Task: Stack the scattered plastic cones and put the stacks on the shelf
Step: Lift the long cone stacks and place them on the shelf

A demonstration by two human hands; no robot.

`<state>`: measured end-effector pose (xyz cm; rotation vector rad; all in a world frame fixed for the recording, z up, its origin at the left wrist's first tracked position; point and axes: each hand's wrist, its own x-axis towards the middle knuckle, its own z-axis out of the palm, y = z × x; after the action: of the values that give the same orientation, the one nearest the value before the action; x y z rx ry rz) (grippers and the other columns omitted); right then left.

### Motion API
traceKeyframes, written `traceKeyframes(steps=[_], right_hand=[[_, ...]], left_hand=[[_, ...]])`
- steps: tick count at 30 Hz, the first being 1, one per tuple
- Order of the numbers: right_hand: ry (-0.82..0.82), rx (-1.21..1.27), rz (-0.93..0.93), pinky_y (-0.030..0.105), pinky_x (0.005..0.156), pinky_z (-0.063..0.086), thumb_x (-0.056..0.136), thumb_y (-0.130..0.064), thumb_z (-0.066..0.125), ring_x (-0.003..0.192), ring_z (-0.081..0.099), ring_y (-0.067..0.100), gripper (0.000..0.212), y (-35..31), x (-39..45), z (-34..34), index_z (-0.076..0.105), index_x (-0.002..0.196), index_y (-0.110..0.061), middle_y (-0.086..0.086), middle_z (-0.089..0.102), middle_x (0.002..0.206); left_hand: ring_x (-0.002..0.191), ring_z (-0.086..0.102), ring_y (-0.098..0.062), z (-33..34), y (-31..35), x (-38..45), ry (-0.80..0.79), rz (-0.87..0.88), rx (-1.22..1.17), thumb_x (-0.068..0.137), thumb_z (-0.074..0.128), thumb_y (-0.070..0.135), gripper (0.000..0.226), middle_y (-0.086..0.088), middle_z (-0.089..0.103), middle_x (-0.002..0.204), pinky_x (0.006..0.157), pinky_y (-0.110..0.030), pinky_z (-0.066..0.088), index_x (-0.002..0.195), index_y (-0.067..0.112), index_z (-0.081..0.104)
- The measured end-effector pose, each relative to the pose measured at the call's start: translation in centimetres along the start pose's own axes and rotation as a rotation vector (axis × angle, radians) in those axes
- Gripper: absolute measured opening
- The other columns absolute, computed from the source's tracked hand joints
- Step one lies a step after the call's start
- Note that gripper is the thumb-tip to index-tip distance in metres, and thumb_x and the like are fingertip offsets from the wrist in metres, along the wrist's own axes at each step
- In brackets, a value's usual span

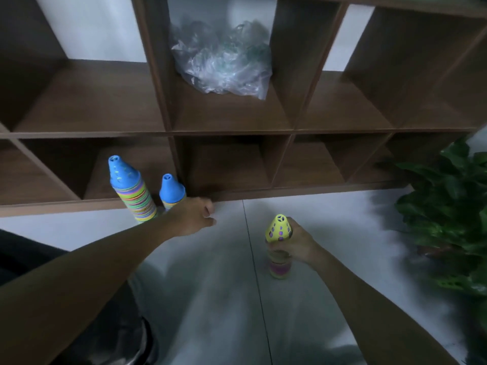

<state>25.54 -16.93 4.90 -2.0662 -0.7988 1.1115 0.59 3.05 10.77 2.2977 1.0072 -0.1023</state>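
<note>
Upright above the floor [210,299], a yellow-topped cone stack [279,245] is gripped around its middle by the right hand [299,245], fingers curled round it; whether its base touches the floor is unclear. Well to its left, two blue-topped stacks stand at the front edge of the shelf [237,133], by its lowest row: the tall stack [131,189] with many coloured rims, and just beside it the short stack [171,191]. The left hand [196,216] hovers next to the short one, fingers loosely curled, holding nothing. A crumpled plastic bag [224,61] fills an upper compartment, and a leafy plant [453,206] stands at the right.
</note>
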Motion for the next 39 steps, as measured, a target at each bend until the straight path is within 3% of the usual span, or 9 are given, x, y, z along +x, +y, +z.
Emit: traceKeyframes(steps=[4, 8, 13, 17, 23, 29, 34, 37, 39], right_hand=[[-0.016, -0.046, -0.009, 0.030, 0.075, 0.059, 0.044, -0.037, 0.092, 0.083, 0.069, 0.017, 0.072, -2.3, 1.6, 1.4, 0.062, 0.109, -0.036, -0.005, 0.073, 0.091], [-0.039, -0.046, -0.049, 0.038, 0.079, 0.060, 0.041, -0.042, 0.092, 0.084, 0.070, 0.020, 0.070, -4.8, 3.7, 3.6, 0.060, 0.104, -0.042, -0.004, 0.073, 0.090], [-0.038, -0.013, -0.083, 0.039, 0.083, 0.061, 0.039, -0.045, 0.094, 0.093, 0.071, 0.022, 0.079, -7.2, 4.8, 6.5, 0.059, 0.110, -0.042, -0.002, 0.073, 0.097], [-0.027, 0.063, -0.064, 0.036, 0.075, 0.060, 0.057, -0.023, 0.096, 0.087, 0.070, 0.019, 0.069, -7.5, 4.4, 7.5, 0.060, 0.115, -0.033, 0.003, 0.073, 0.098], [-0.006, 0.158, -0.032, 0.043, 0.078, 0.062, 0.053, -0.025, 0.093, 0.090, 0.071, 0.022, 0.074, -6.9, 4.2, 7.4, 0.058, 0.118, -0.025, 0.007, 0.072, 0.101], [-0.061, 0.170, -0.041, 0.030, 0.063, 0.054, 0.032, -0.039, 0.095, 0.082, 0.067, 0.016, 0.103, -6.5, 4.6, 7.0, 0.050, 0.124, -0.028, 0.004, 0.068, 0.101], [-0.056, 0.098, -0.038, 0.048, 0.091, 0.058, 0.032, -0.053, 0.101, 0.098, 0.070, 0.019, 0.124, -3.0, 6.3, 7.6, 0.035, 0.135, -0.033, -0.005, 0.070, 0.111], [-0.045, 0.142, 0.075, 0.049, 0.098, 0.054, 0.037, -0.050, 0.099, 0.111, 0.066, 0.025, 0.134, -2.7, 5.7, 8.1, 0.026, 0.145, -0.021, 0.005, 0.065, 0.127], [-0.047, 0.043, 0.225, 0.037, 0.092, 0.051, 0.048, -0.048, 0.095, 0.117, 0.060, 0.030, 0.124, -3.0, 4.6, 8.3, 0.026, 0.143, -0.008, 0.013, 0.057, 0.133]], left_hand=[[0.085, 0.061, -0.013, -1.3, -2.4, 0.1, 0.001, -0.037, -0.022, 0.089, 0.072, 0.028, 0.014, 0.006, 0.065, 0.090, 0.065, -0.022, 0.044, 0.096, 0.019, 0.065], [0.083, 0.060, -0.009, -3.0, -2.9, 0.0, 0.096, -0.021, -0.056, 0.090, 0.069, 0.027, 0.011, 0.007, 0.067, 0.088, 0.063, -0.015, 0.038, 0.096, 0.018, 0.068], [0.090, 0.061, -0.019, -5.1, -4.1, -0.5, 0.392, 0.005, -0.048, 0.088, 0.069, 0.021, 0.016, 0.000, 0.068, 0.098, 0.080, -0.031, 0.049, 0.102, 0.015, 0.066], [0.095, 0.055, -0.034, -5.3, -6.1, -0.6, 0.589, -0.058, 0.030, 0.082, 0.072, 0.016, 0.034, -0.013, 0.053, 0.106, 0.085, -0.048, 0.048, 0.110, 0.006, 0.056], [0.129, 0.043, -0.038, -2.9, -6.7, 0.8, 0.460, -0.210, -0.046, 0.087, 0.075, 0.025, 0.092, -0.023, 0.039, 0.143, 0.109, -0.043, 0.038, 0.154, -0.006, 0.020], [0.118, 0.055, -0.042, -0.5, -7.7, 4.1, 0.586, -0.385, -0.458, 0.080, 0.080, 0.021, 0.081, -0.021, 0.054, 0.133, 0.098, -0.050, 0.048, 0.146, 0.006, 0.036], [0.099, 0.062, -0.038, 2.1, -9.9, 6.2, 0.603, -0.463, -0.486, 0.066, 0.087, 0.035, 0.062, -0.012, 0.063, 0.108, 0.083, -0.053, 0.053, 0.113, 0.016, 0.051], [0.101, 0.061, -0.033, 2.9, -11.0, 6.6, 0.556, -0.466, -0.561, 0.058, 0.089, 0.044, 0.075, -0.007, 0.061, 0.112, 0.084, -0.053, 0.056, 0.120, 0.023, 0.052], [0.105, 0.061, -0.029, 3.1, -11.2, 6.4, 0.520, -0.445, -0.645, 0.061, 0.092, 0.037, 0.081, -0.004, 0.060, 0.117, 0.086, -0.049, 0.057, 0.128, 0.024, 0.049]])
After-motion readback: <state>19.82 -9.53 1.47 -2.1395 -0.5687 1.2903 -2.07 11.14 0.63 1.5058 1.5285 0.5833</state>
